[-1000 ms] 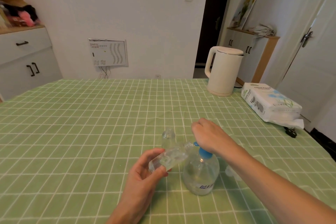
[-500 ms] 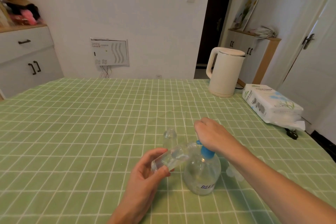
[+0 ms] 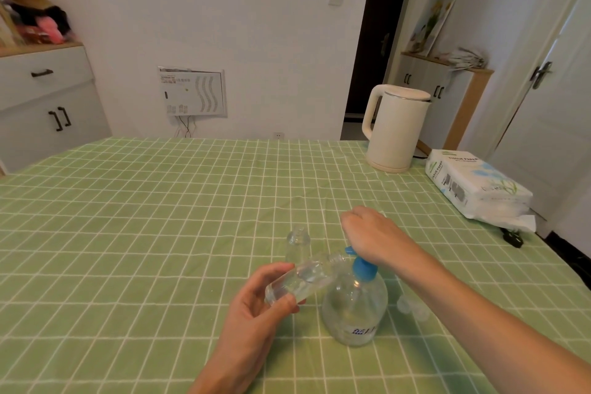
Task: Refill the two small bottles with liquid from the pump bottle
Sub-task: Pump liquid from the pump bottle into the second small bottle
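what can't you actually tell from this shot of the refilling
All head view.
Pump head of the pump bottle: covered by the right hand; only its blue nozzle tip shows.
Fill level in the tilted small bottle the left hand holds: clear liquid, clear plastic.
The clear pieces beside the right forearm: partly hidden by it, too faint to identify.
The pump bottle's label: too small to read.

My right grip (image 3: 372,235) hides the top of the blue plastic pump head (image 3: 363,269). I cannot tell whether liquid runs into the tilted small clear bottle (image 3: 300,281) in my left grip (image 3: 259,313). The label on the clear round pump bottle (image 3: 355,313) is too small to read. The bottom edge cuts off both forearms.
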The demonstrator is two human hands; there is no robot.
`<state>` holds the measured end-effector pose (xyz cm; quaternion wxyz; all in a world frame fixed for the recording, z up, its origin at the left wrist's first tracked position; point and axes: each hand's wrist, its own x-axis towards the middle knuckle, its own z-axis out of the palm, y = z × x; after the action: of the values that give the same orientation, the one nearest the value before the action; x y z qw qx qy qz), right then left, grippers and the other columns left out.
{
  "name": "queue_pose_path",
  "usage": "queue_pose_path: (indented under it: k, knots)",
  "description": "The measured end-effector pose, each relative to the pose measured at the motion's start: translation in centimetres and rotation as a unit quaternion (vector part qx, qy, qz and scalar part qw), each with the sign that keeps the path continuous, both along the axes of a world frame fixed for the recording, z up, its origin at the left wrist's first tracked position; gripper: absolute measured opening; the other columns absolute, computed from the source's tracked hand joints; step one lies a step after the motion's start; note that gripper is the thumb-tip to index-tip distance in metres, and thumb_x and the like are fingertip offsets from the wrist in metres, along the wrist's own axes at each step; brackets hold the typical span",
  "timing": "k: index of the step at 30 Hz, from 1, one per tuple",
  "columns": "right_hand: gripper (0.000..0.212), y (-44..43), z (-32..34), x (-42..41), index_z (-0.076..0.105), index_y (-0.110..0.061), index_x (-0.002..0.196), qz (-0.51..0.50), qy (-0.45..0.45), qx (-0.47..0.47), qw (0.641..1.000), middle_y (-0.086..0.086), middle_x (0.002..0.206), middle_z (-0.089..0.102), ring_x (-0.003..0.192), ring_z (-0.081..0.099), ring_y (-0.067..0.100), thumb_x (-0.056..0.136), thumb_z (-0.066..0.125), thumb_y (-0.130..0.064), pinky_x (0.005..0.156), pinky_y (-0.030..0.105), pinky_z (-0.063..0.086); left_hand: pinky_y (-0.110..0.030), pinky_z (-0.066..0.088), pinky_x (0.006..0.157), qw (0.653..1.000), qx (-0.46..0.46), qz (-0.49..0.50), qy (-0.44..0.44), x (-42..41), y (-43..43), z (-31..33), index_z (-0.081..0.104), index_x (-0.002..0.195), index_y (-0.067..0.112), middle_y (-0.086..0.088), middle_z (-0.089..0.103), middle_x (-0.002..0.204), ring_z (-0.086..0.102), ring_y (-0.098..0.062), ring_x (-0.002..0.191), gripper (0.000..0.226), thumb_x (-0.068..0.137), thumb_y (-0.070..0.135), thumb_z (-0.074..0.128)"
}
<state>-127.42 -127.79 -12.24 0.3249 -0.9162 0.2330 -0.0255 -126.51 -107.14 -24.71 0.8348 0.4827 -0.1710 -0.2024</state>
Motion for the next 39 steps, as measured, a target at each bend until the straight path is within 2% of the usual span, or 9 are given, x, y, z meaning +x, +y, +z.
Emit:
queue_pose_path:
  k: [3,8,15,19,24,27,33,37,39]
  knots:
    - [0.024,0.3,-0.4,-0.1,0.043,-0.014,0.077,-0.003,-0.007,0.015,1.0,0.001,0.08,0.051,0.096,0.065,0.026,0.096,0.033,-0.025,0.068,0.038,0.035,-0.04,0.058,0.091,1.0,0.001,0.002,-0.006,0.1,-0.1,0.0,0.07,0.119,0.01,-0.016,0.064,0.132,0.065,-0.039,0.113,0.058,0.067,0.021,0.093]
    - [0.024,0.4,-0.8,-0.4,0.044,-0.018,0.078,-0.008,-0.001,0.006,1.0,0.001,0.085,0.051,0.094,0.059,0.026,0.095,0.033,-0.03,0.073,0.039,0.037,-0.04,0.058,0.09,1.0,0.001,0.003,-0.008,0.0,-0.1,0.2,0.072,0.117,0.011,-0.015,0.066,0.128,0.066,-0.037,0.11,0.063,0.063,0.028,0.097]
    - [0.027,0.2,0.1,-0.3,0.046,-0.016,0.077,-0.01,-0.012,0.006,1.0,0.002,0.08,0.056,0.086,0.064,0.019,0.095,0.032,-0.029,0.072,0.04,0.04,-0.041,0.06,0.088,0.999,-0.023,0.026,-0.015,0.0,-0.1,-0.2,0.073,0.111,0.006,-0.017,0.069,0.125,0.069,-0.037,0.109,0.052,0.061,0.009,0.088]
    - [0.027,0.3,0.0,-0.4,0.045,-0.017,0.076,-0.014,-0.01,0.007,1.0,0.003,0.084,0.053,0.096,0.066,0.025,0.096,0.032,-0.031,0.07,0.038,0.038,-0.04,0.06,0.087,0.999,-0.025,0.027,-0.024,0.0,-0.1,-0.2,0.073,0.11,0.006,-0.017,0.069,0.123,0.07,-0.036,0.109,0.052,0.061,0.009,0.089]
    - [0.028,0.3,0.0,-0.4,0.045,-0.016,0.077,-0.014,-0.009,0.013,1.0,0.001,0.081,0.054,0.094,0.067,0.024,0.096,0.032,-0.03,0.068,0.038,0.038,-0.037,0.06,0.087,0.999,-0.019,0.027,-0.031,0.2,0.0,-0.5,0.071,0.114,0.005,-0.015,0.068,0.125,0.07,-0.034,0.109,0.053,0.065,0.011,0.091]
    - [0.024,0.6,-0.3,-0.3,0.044,-0.019,0.077,-0.012,0.004,-0.004,1.0,0.002,0.088,0.054,0.093,0.059,0.026,0.092,0.031,-0.032,0.081,0.045,0.045,-0.036,0.06,0.088,0.999,-0.01,0.021,-0.035,0.3,-0.1,-0.6,0.071,0.116,0.006,-0.014,0.068,0.126,0.071,-0.033,0.109,0.061,0.063,0.021,0.097]
    - [0.023,0.4,-0.6,-0.4,0.042,-0.018,0.076,-0.006,-0.003,0.003,1.0,0.003,0.085,0.05,0.08,0.046,0.023,0.095,0.032,-0.027,0.073,0.039,0.035,-0.038,0.06,0.085,0.999,0.001,0.023,-0.033,0.1,-0.2,-0.3,0.072,0.113,0.007,-0.015,0.068,0.124,0.07,-0.033,0.107,0.062,0.06,0.024,0.099]
    - [0.026,0.4,-0.1,-0.5,0.043,-0.015,0.077,-0.007,-0.013,0.016,1.0,0.004,0.086,0.049,0.098,0.061,0.027,0.097,0.032,-0.027,0.078,0.041,0.039,-0.039,0.06,0.087,1.0,0.001,0.013,-0.014,-0.1,-0.1,-0.1,0.074,0.113,0.01,-0.014,0.07,0.126,0.071,-0.035,0.109,0.052,0.066,0.018,0.093]
    - [0.025,0.4,0.1,-0.5,0.045,-0.015,0.078,-0.01,-0.017,0.021,1.0,0.004,0.087,0.05,0.101,0.062,0.029,0.097,0.033,-0.027,0.082,0.043,0.042,-0.037,0.061,0.084,1.0,0.006,0.015,-0.004,-0.2,-0.2,0.1,0.074,0.115,0.012,-0.015,0.071,0.124,0.073,-0.035,0.099,0.042,0.074,0.015,0.086]
